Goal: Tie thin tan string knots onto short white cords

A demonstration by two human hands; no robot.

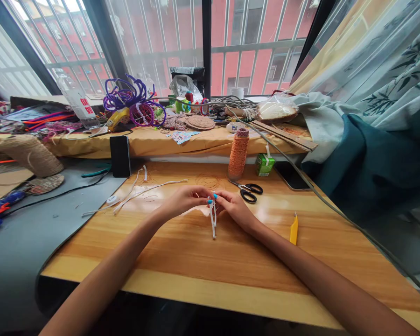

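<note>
- Watching through the head camera, I've got the left hand (191, 198) right in the middle, its thumb and fingers pinched narrow on the white cord (213, 224).
- And here's the right hand (235, 209), meeting it fingertip to fingertip, closed on that same cord near its top; the fingers overlap, so I can't tell exactly how it's looped in there.
- The cord hangs from the fingers in short strands, over the front half of the wooden table (182, 261).
- Just beyond the right hand, there are the scissors (249, 192), black handles towards me, blades pointing to the orange thread spool (238, 155), which stands upright.
- Right of the spool, a green carton (265, 164), then a dark phone (291, 176) lying flat.
- Over beyond the right forearm, the yellow tool (294, 229) lies with its thin metal tip pointing away from me.
- Across to the left, loose white strands (140, 193) stretch over the tabletop, with a small round white piece (112, 199) beside them.
- Behind those, a second phone (120, 157) stands upright against the cluttered ledge (182, 142), purple coils (126, 95) heaped on top.
</note>
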